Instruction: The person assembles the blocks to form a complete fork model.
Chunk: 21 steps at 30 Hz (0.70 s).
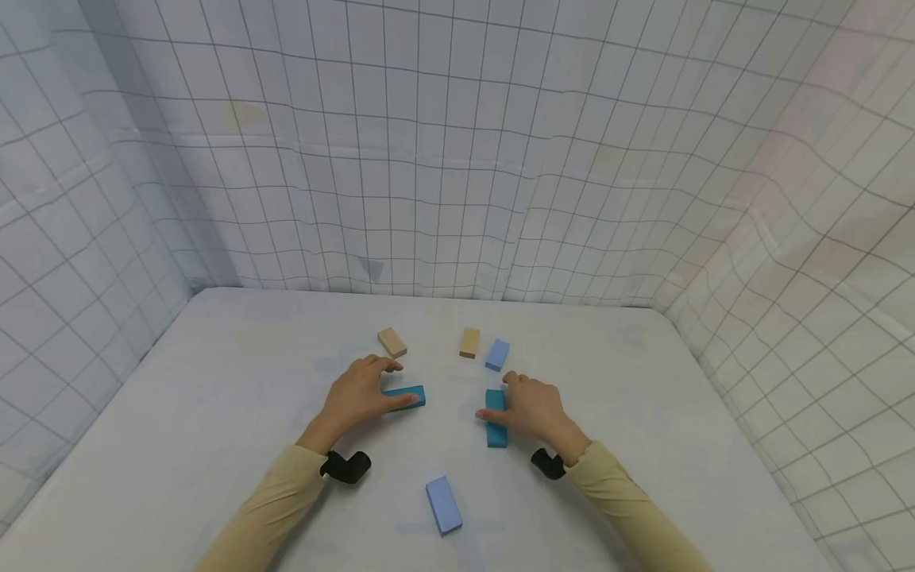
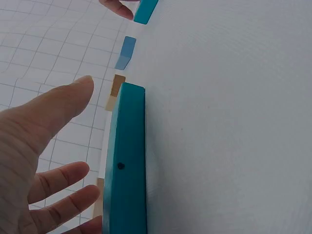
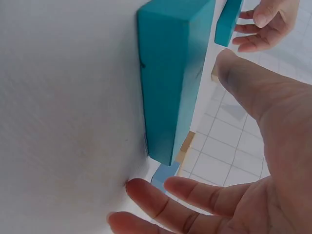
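Teal colours two blocks on the white desk (image 1: 615, 349) in the head view: the left block (image 1: 407, 391) lies under the left hand (image 1: 357, 395), the right block (image 1: 496, 436) under the right hand (image 1: 534, 407). One blue block (image 1: 444, 505) lies nearer the person. From the left wrist, the left hand looks released, fingers spread beside its block. From the right wrist, the right hand looks released too, thumb and fingers apart.

We see a passage running between the left teal block (image 1: 409, 390) and the right teal block (image 1: 496, 434), with the periwinkle block (image 1: 444, 506) partly obstructing its near end and the yellow block (image 1: 469, 342) its far end. Just beyond our left hand (image 1: 360, 393), the tan block (image 1: 391, 342) stands in the way.
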Available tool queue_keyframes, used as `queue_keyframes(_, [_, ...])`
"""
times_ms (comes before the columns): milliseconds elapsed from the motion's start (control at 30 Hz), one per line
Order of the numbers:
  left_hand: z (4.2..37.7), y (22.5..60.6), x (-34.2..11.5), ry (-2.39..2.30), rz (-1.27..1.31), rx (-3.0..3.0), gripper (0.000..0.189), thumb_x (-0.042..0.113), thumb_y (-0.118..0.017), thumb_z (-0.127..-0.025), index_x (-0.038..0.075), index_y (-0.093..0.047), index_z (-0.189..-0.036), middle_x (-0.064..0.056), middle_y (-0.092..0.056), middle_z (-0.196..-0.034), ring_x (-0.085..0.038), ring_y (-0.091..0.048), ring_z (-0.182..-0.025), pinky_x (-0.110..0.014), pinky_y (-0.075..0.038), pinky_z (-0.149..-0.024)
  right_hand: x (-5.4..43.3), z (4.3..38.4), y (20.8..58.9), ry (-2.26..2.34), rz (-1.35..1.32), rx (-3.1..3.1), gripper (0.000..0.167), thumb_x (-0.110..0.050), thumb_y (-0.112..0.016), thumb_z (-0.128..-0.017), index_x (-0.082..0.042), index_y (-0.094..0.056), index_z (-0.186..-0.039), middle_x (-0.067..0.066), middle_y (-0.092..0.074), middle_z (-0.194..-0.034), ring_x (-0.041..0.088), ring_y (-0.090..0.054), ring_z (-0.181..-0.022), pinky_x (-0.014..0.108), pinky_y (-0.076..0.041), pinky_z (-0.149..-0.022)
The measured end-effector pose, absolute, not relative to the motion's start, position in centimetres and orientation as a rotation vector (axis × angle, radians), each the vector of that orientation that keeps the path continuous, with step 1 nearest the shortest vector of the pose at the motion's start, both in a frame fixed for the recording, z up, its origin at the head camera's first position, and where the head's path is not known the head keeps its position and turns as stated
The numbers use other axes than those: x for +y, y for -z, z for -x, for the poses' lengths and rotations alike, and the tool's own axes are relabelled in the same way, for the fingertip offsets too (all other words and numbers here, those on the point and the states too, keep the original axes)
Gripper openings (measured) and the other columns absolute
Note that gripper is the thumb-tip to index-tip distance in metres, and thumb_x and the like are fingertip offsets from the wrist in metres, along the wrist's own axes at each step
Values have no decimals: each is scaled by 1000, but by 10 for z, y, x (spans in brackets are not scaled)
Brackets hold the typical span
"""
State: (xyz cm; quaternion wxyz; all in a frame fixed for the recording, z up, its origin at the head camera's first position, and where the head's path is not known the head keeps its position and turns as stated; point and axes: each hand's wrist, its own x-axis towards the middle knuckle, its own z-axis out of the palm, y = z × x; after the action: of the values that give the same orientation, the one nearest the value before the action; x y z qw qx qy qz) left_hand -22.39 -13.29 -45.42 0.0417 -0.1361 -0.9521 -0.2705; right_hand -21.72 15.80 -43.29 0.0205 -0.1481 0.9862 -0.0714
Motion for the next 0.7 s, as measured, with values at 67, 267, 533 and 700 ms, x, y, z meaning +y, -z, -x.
queue_keyframes(67, [224, 454, -133, 827, 406, -2923, 66, 60, -70, -76, 12, -63, -120, -7, -59, -114, -31, -53, -105, -46, -47, -77, 157, 217, 434, 199, 451, 3059, 80, -67, -67, -74, 2, -59, -114, 9, -62, -85, 14, -51, -59, 29, -42, -49])
queue_keyframes(267, [224, 455, -132, 815, 379, -2945, 62, 59, -68, -78, 11, -65, -117, -6, -61, -110, -29, -53, -101, -46, -47, -76, 157, 214, 435, 183, 434, 3054, 68, -66, -69, -73, -2, -55, -91, 4, -49, -71, 15, -47, -54, 28, -38, -47])
queue_keyframes(533, [227, 459, -131, 784, 354, -2947, 57, 59, -68, -78, 12, -69, -110, -4, -61, -104, -26, -51, -95, -43, -46, -73, 160, 211, 436, 236, 450, 3029, 55, -62, -68, -77, -9, -52, -80, -1, -46, -63, 14, -45, -52, 27, -36, -47])
queue_keyframes(700, [227, 460, -130, 786, 358, -2935, 50, 56, -69, -79, 14, -71, -105, -5, -61, -103, -26, -50, -93, -43, -46, -71, 160, 211, 435, 250, 446, 2990, 52, -60, -66, -79, -10, -53, -78, -2, -48, -62, 13, -45, -52, 27, -36, -46])
